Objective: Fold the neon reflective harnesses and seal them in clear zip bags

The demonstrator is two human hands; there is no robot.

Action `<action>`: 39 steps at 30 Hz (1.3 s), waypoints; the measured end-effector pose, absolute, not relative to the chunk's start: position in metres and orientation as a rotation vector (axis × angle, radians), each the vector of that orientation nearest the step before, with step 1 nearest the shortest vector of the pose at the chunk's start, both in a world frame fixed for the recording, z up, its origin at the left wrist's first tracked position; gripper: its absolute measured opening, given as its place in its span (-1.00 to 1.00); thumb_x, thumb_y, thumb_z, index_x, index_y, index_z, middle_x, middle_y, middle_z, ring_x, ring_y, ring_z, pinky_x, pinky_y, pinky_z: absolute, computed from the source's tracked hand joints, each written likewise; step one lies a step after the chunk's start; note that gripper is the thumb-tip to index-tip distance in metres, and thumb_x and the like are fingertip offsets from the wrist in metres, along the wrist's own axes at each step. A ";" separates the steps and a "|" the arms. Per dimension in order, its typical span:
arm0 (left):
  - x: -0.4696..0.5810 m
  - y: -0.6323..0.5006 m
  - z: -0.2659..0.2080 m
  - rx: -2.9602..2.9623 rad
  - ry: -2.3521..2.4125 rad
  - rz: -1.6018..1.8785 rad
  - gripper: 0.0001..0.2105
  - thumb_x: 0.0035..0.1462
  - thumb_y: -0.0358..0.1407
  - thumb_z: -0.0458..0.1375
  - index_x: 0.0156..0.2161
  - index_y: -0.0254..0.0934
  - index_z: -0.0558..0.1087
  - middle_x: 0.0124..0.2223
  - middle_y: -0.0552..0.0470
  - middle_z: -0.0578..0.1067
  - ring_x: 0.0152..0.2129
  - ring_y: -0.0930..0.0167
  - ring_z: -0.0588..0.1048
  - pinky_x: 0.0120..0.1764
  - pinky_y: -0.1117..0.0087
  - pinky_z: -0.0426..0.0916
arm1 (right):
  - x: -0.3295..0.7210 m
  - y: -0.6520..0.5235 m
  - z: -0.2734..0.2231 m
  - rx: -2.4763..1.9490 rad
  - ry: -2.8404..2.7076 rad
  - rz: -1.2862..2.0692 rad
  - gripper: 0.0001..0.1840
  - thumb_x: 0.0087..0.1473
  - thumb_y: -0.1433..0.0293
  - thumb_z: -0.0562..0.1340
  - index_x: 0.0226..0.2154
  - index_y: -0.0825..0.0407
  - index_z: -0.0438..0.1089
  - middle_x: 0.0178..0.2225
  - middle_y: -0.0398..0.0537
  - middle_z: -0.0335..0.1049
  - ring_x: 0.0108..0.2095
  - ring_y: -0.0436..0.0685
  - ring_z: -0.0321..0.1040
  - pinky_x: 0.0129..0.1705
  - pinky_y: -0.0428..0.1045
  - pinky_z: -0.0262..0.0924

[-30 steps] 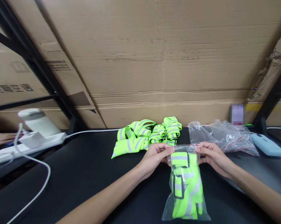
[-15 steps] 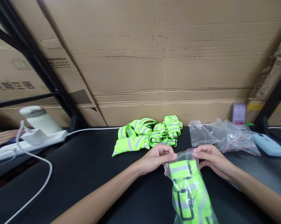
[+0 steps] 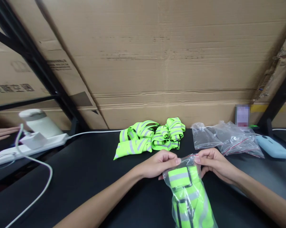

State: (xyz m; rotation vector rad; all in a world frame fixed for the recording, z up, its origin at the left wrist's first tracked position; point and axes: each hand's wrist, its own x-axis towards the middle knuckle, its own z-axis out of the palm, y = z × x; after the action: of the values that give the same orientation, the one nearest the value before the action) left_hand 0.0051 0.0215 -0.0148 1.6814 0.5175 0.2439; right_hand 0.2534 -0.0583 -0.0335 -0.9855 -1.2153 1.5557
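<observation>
A clear zip bag with a red line along its top hangs between my two hands. Inside it lies a folded fluorescent yellow-green strap with grey reflective stripes and black edging. My left hand pinches the bag's upper left corner between thumb and fingers. At the upper right corner, my right hand grips the same bag, thumb on top. Beyond my left hand, several bundled yellow-green reflective straps rest on the black table. The bag's lower end runs out of view.
Behind my right hand lie clear plastic bags and a light blue case-like object. To the left are a white power strip, a pale bottle, a cable and another person's hand. Cardboard stands behind.
The bag has shifted slightly left and down, with both hands still on its top edge. The other person's hand at far left has changed position a little.
</observation>
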 end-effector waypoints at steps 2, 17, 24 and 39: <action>0.005 0.020 -0.013 1.696 0.477 0.185 -0.48 0.20 0.17 0.15 -0.47 -0.28 0.29 -0.60 0.21 0.19 -0.72 0.59 0.17 -0.66 0.54 0.04 | 0.252 -0.059 -0.033 -0.973 -1.216 1.589 -0.71 0.04 0.20 0.46 -0.44 0.11 0.57 -0.48 -0.03 0.54 -0.49 0.04 0.48 -0.42 -0.04 0.47; 0.005 0.016 0.000 1.870 0.446 0.212 -0.49 0.29 0.10 0.07 -0.49 -0.29 0.23 -0.52 0.18 0.13 -0.59 0.54 0.06 -0.53 0.47 -0.04 | 0.250 -0.060 -0.033 -0.963 -1.189 1.566 -0.73 0.00 0.21 0.49 -0.46 0.08 0.58 -0.47 -0.05 0.56 -0.47 0.03 0.50 -0.39 -0.06 0.46; 0.006 0.015 0.003 1.884 0.427 0.240 -0.50 0.28 0.10 0.08 -0.48 -0.28 0.21 -0.50 0.18 0.12 -0.57 0.53 0.07 -0.51 0.47 -0.02 | 0.250 -0.059 -0.035 -0.973 -1.084 1.684 -0.69 0.02 0.20 0.47 -0.43 0.13 0.57 -0.46 -0.03 0.54 -0.44 0.06 0.50 -0.35 -0.01 0.49; 0.005 0.019 0.001 1.831 0.465 0.278 -0.52 0.27 0.08 0.11 -0.48 -0.30 0.28 -0.51 0.17 0.14 -0.58 0.53 0.09 -0.52 0.48 -0.01 | 0.253 -0.060 -0.029 -0.957 -1.176 1.558 -0.69 0.03 0.17 0.47 -0.46 0.08 0.55 -0.45 -0.07 0.51 -0.44 0.02 0.47 -0.34 -0.02 0.50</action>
State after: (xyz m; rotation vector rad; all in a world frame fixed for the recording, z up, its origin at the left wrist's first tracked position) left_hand 0.0050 0.0190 0.0012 1.8307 0.4647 0.2778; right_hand 0.2525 -0.0597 -0.0295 -0.9565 -1.1764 1.5582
